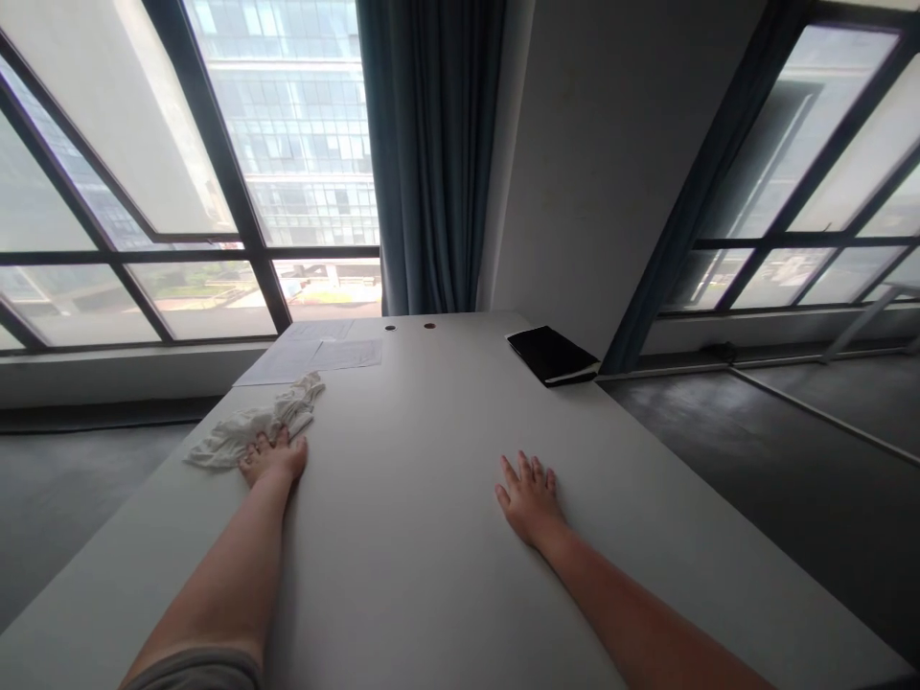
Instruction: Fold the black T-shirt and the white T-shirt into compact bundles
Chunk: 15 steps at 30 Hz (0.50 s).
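My left hand (273, 457) lies flat on the white table (417, 498), fingers stretched out and touching the near edge of a crumpled white cloth (259, 420). My right hand (530, 496) rests palm down on the bare tabletop, fingers spread, holding nothing. Both forearms reach across the table from the near edge.
Sheets of paper (316, 353) lie at the far left of the table. A black notebook (552, 355) sits near the far right edge. Two cable holes (409, 327) mark the far end. Windows, a blue curtain (431, 153) and a wall stand beyond.
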Motion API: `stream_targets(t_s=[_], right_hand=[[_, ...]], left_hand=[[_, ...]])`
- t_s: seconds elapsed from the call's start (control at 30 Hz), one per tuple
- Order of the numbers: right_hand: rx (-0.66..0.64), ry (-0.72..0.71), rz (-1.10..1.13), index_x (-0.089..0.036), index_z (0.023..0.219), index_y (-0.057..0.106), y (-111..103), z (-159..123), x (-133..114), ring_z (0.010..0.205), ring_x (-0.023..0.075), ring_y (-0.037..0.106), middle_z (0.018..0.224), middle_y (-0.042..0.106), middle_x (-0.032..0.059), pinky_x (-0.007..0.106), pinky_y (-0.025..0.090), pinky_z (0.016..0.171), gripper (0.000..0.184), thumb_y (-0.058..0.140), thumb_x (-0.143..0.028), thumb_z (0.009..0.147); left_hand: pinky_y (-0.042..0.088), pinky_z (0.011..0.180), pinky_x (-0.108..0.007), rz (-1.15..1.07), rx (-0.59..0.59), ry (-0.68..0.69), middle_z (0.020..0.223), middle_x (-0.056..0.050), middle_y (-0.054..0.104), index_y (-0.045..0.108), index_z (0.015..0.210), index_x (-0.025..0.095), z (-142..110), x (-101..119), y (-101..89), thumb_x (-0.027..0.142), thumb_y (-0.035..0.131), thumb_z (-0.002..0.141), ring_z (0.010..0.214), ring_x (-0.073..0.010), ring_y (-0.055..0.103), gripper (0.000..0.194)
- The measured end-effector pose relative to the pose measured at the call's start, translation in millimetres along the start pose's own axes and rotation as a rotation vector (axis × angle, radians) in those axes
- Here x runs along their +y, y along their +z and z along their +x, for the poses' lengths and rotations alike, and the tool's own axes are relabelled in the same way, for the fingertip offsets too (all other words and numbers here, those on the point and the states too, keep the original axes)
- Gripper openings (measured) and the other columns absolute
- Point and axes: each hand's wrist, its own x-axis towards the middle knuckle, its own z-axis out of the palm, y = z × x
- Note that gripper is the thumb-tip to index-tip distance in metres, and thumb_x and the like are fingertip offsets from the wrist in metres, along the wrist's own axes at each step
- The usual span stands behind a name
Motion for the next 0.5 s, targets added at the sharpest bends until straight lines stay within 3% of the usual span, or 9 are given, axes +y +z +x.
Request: stream_targets(t_s=[0.13, 0.3, 0.4, 0.5], right_hand=[[-0.009, 0.038, 0.071, -0.019, 0.162, 0.040, 0, 7, -22, 0.157, 0.0432, 0.018, 0.170, 0.025, 0.0225, 0.069, 0.006, 0.122, 0.068, 0.046, -0.049, 0.102], [0.014, -0.010, 0.298, -0.018, 0.158, 0.046, 4, 18, -45, 0.156, 0.0331, 0.029, 0.166, 0.037, 0.0179, 0.059, 0.014, 0.126, 0.062, 0.042, -0.046, 0.103], [0.088, 0.041, 0.457, -0.010, 0.158, 0.044, 7, 26, -46, 0.152, 0.0312, 0.039, 0.160, 0.046, 0.0205, 0.050, 0.024, 0.126, 0.063, 0.041, -0.040, 0.102], [0.141, -0.027, 0.605, -0.010, 0.158, 0.042, 7, 31, -37, 0.148, 0.0298, 0.046, 0.157, 0.051, 0.0189, 0.044, 0.032, 0.123, 0.065, 0.046, -0.036, 0.098]], left_hand=[[0.021, 0.121, -0.058, 0.042, -0.015, 0.163, 0.168, -0.022, 0.030, 0.047, 0.158, 0.021, -61, 58, 3.9, 0.062, 0.037, 0.097, 0.154, -0.0428, 0.028, 0.074], [0.030, 0.115, -0.051, -0.010, -0.016, 0.540, 0.156, -0.023, 0.049, 0.056, 0.148, 0.020, -178, 139, 5.5, 0.053, 0.048, 0.097, 0.144, -0.0403, 0.043, 0.062], [0.031, 0.113, -0.050, -0.088, -0.079, 0.667, 0.126, -0.020, 0.070, 0.056, 0.146, 0.018, -242, 160, 0.5, 0.046, 0.048, 0.100, 0.120, -0.0346, 0.063, 0.054], [0.036, 0.108, -0.048, -0.119, -0.166, 0.723, 0.116, -0.018, 0.073, 0.048, 0.152, 0.015, -280, 159, -1.5, 0.049, 0.048, 0.101, 0.111, -0.0335, 0.067, 0.062]])
